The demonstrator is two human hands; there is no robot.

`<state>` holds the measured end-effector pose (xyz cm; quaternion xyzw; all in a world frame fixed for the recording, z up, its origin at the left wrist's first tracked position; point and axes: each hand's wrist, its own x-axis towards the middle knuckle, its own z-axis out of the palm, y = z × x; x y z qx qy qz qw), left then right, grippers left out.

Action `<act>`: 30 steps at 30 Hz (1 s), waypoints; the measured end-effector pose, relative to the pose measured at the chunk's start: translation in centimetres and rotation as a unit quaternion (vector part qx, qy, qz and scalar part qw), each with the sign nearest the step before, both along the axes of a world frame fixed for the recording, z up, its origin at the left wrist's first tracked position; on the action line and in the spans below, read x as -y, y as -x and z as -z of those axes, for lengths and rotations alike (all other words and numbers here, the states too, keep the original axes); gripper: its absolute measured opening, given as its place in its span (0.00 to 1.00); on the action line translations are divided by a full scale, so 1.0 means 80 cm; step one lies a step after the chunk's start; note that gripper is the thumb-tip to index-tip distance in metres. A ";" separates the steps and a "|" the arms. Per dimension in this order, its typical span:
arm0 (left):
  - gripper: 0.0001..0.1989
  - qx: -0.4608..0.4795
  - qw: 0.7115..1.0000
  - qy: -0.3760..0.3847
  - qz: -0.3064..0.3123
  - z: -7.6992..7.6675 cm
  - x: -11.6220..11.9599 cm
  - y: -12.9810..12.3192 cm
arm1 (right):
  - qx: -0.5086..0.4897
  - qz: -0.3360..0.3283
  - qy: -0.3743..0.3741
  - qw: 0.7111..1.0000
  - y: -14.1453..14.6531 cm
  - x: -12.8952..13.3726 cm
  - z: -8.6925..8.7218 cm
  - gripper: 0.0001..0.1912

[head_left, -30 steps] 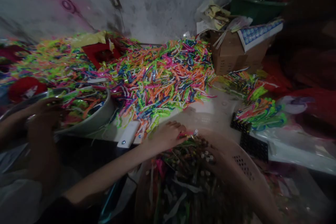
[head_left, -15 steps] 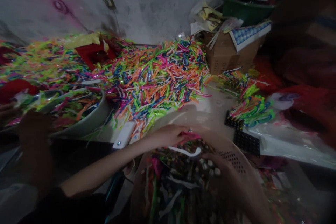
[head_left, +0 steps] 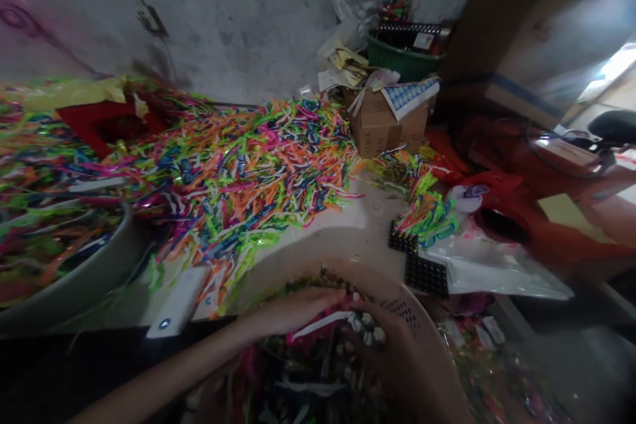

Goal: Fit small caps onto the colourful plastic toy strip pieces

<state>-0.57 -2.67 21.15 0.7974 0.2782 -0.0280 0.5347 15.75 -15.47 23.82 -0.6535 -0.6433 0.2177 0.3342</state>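
My left hand (head_left: 320, 303) reaches over a pink plastic basket (head_left: 427, 361), its fingers closed on a bright pink strip (head_left: 318, 331). A white strip (head_left: 322, 323) lies across the pink one, by the same fingers. Close to its fingertips is my right hand (head_left: 395, 328), dim and blurred, closed around a bundle with pale rounded ends (head_left: 366, 330). Much of that bundle is hidden in shadow. Below both hands, the basket holds many dark and coloured strip-like pieces, hard to make out.
A heap of coloured strips (head_left: 268, 165) covers the table. Left stands a large basin (head_left: 126, 238) of strips, near a white flat device (head_left: 177, 301). Behind are a red stool (head_left: 94, 122) and a cardboard box (head_left: 390, 122). Black perforated trays (head_left: 426, 273) lie right.
The view has swung right, so the table things sit further left. My hands have come together, bringing the pink strip beside the pale-ended bundle. The neighbouring person's hands have left the view.
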 end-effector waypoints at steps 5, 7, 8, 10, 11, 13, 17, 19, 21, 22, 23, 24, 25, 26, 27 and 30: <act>0.20 -0.001 0.990 0.144 -0.001 -0.015 -0.004 0.002 | 0.062 0.034 -0.028 0.997 -0.009 0.000 0.012 0.15; 0.21 0.010 0.986 0.164 0.019 -0.011 -0.005 0.003 | 0.117 0.025 -0.021 0.993 -0.011 -0.002 0.012 0.16; 0.22 0.021 0.985 0.168 0.031 -0.008 -0.005 0.004 | 0.129 0.023 -0.027 0.991 -0.012 -0.003 0.013 0.17; 0.22 0.052 0.982 0.179 0.037 -0.002 -0.012 0.003 | 0.126 0.022 -0.053 0.990 -0.013 -0.004 0.017 0.16; 0.22 0.064 0.983 0.173 0.028 0.001 -0.019 0.003 | 0.124 0.020 -0.061 0.990 -0.014 -0.004 0.020 0.17; 0.20 0.070 0.990 0.118 -0.021 0.010 -0.045 0.006 | 0.137 0.017 -0.063 0.988 -0.018 -0.003 0.028 0.18; 0.17 0.043 0.983 -0.049 -0.170 0.048 -0.127 0.030 | 0.161 0.002 -0.043 0.986 -0.026 -0.001 0.035 0.17; 0.15 0.005 0.975 -0.083 -0.206 0.077 -0.161 0.049 | 0.134 -0.042 -0.021 0.990 -0.026 -0.002 0.031 0.17; 0.14 -0.032 0.971 -0.099 -0.214 0.107 -0.177 0.064 | 0.103 -0.086 0.002 0.991 -0.022 -0.002 0.025 0.20; 0.13 -0.047 0.970 -0.107 -0.212 0.120 -0.178 0.070 | 0.091 -0.099 0.012 0.991 -0.019 -0.003 0.023 0.22; 0.12 -0.057 0.969 -0.116 -0.210 0.131 -0.176 0.073 | 0.081 -0.104 0.015 0.991 -0.017 -0.003 0.022 0.22; 0.12 -0.064 0.968 -0.128 -0.208 0.139 -0.172 0.075 | 0.071 -0.103 0.009 0.992 -0.014 -0.004 0.022 0.22; 0.12 -0.066 0.965 -0.144 -0.208 0.143 -0.167 0.076 | 0.064 -0.100 0.004 0.993 -0.012 -0.004 0.024 0.21; 0.12 -0.065 0.961 -0.164 -0.212 0.144 -0.162 0.077 | 0.060 -0.099 0.000 0.993 -0.010 -0.005 0.027 0.21; 0.13 -0.060 0.956 -0.187 -0.218 0.140 -0.157 0.076 | 0.057 -0.098 -0.004 0.994 -0.009 -0.005 0.031 0.20; 0.12 -0.033 0.936 -0.260 -0.233 0.108 -0.138 0.074 | 0.063 -0.084 -0.016 0.994 -0.008 -0.003 0.039 0.19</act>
